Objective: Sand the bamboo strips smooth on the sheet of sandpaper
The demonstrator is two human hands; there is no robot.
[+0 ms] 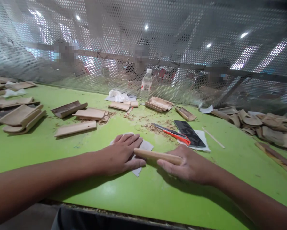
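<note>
My left hand [124, 153] lies flat with fingers stretched out, pressing a sheet of white paper [144, 146] to the green table [124, 191]. In my right hand [193, 166] is a pale bamboo piece [155, 155], gripped at its right end and held on its side. Its free end reaches over the paper, close to my left thumb. Beyond my right hand lie a red utility knife [175, 135] and a dark smartphone [190, 133], the phone partly on white paper.
Bamboo pieces lie at the left [23, 118], and a heap of bamboo pieces [265, 123] lies at the right. A plastic bottle [146, 86] stands before a perforated metal screen [114, 38], with people behind it. Shavings [155, 128] litter the middle.
</note>
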